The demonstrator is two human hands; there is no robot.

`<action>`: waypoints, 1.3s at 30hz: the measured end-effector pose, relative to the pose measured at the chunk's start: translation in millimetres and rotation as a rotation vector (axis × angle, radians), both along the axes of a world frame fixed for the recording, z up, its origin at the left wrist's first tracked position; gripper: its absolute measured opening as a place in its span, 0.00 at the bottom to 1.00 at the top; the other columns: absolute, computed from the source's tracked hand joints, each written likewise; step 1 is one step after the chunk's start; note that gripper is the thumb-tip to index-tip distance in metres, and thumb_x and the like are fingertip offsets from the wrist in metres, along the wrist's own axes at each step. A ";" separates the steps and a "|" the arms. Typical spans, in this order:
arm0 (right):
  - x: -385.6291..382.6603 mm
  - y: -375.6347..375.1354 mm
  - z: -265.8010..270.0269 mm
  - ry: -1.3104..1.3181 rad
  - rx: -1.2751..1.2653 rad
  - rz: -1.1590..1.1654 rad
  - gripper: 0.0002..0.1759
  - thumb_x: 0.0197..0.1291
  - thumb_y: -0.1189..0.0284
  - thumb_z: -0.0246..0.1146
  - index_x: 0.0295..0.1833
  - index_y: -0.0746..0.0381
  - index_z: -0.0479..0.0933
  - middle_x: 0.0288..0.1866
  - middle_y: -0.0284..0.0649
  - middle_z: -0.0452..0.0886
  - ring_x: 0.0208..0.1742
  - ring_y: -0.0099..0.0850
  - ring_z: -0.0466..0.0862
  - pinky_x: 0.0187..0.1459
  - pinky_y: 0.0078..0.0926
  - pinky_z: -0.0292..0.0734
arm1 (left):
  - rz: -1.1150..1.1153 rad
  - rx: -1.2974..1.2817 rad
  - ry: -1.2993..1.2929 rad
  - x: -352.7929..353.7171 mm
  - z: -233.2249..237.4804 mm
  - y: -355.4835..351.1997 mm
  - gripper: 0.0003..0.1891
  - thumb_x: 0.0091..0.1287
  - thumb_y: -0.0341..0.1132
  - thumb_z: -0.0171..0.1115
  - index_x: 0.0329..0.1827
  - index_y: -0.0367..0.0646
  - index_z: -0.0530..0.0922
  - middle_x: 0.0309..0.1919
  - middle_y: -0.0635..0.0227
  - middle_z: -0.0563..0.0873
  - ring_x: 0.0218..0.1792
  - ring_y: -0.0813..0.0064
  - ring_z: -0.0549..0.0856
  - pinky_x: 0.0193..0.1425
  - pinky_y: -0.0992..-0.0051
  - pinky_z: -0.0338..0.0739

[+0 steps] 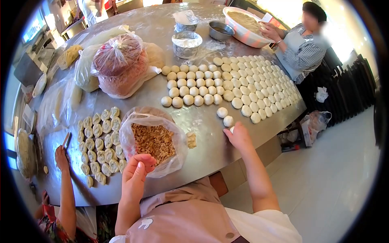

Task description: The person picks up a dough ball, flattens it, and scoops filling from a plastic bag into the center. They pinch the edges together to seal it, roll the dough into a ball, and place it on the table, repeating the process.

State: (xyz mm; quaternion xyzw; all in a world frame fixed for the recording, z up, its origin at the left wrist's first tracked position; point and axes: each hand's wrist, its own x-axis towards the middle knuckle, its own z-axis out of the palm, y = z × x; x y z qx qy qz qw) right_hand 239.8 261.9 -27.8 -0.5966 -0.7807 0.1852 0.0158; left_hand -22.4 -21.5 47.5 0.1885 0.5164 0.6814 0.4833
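Note:
My right hand [239,137] is at the table's front edge, its fingers closed around a white dough ball [231,129] that shows only in part. Two more dough balls [225,116] lie just beyond it. My left hand [139,170] hovers over the near rim of an open plastic bag of brown crumbly filling [154,141]. Its fingers are curled together, and whatever they hold, if anything, is hidden. Right of the bag lies a small flat beige piece [191,140]. Rows of smooth dough balls [194,90] stand beyond the bag.
Twisted dough pieces [99,143] lie left of the bag. A co-worker's hand [61,158] holds a stick there. Behind are tied plastic bags [121,69], metal bowls [187,43] and a large basin [246,25], beside which another person [306,46] works.

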 end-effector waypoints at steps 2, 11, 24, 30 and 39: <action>-4.5 2.3 -5.0 0.026 -0.016 0.010 0.29 0.59 0.56 0.69 0.47 0.72 0.69 0.45 0.60 0.79 0.47 0.54 0.82 0.48 0.45 0.78 | 0.030 -0.013 -0.009 -1.0 -1.7 -2.5 0.13 0.78 0.37 0.47 0.56 0.40 0.74 0.48 0.65 0.83 0.52 0.73 0.82 0.55 0.71 0.76; 14.8 6.6 -22.4 0.192 0.098 0.011 0.51 0.49 0.58 0.76 0.71 0.68 0.56 0.64 0.58 0.70 0.58 0.50 0.78 0.57 0.42 0.76 | 0.026 -0.023 -0.102 -9.0 -10.4 -23.3 0.14 0.77 0.38 0.47 0.57 0.41 0.74 0.48 0.66 0.84 0.51 0.71 0.83 0.54 0.70 0.77; 2.2 -47.6 -16.1 0.634 0.121 -0.032 0.26 0.56 0.71 0.71 0.58 0.66 0.73 0.48 0.41 0.81 0.31 0.23 0.78 0.36 0.23 0.77 | 1.000 -0.255 0.272 -97.3 -71.7 -146.4 0.10 0.73 0.35 0.57 0.51 0.42 0.77 0.44 0.71 0.81 0.47 0.78 0.80 0.50 0.76 0.74; -77.8 -75.9 20.8 0.663 0.172 0.280 0.19 0.54 0.75 0.70 0.52 0.65 0.76 0.44 0.42 0.81 0.28 0.26 0.79 0.32 0.24 0.78 | 1.148 -0.864 1.007 -108.5 -100.4 -176.1 0.25 0.65 0.36 0.64 0.62 0.33 0.70 0.60 0.53 0.71 0.62 0.56 0.71 0.65 0.63 0.67; -87.4 -88.0 -8.4 0.759 0.287 0.280 0.11 0.56 0.76 0.68 0.44 0.65 0.78 0.34 0.41 0.81 0.29 0.28 0.80 0.33 0.24 0.77 | 0.891 -1.110 0.894 -114.1 -127.2 -185.6 0.27 0.65 0.44 0.63 0.61 0.35 0.72 0.64 0.49 0.69 0.65 0.48 0.66 0.70 0.55 0.59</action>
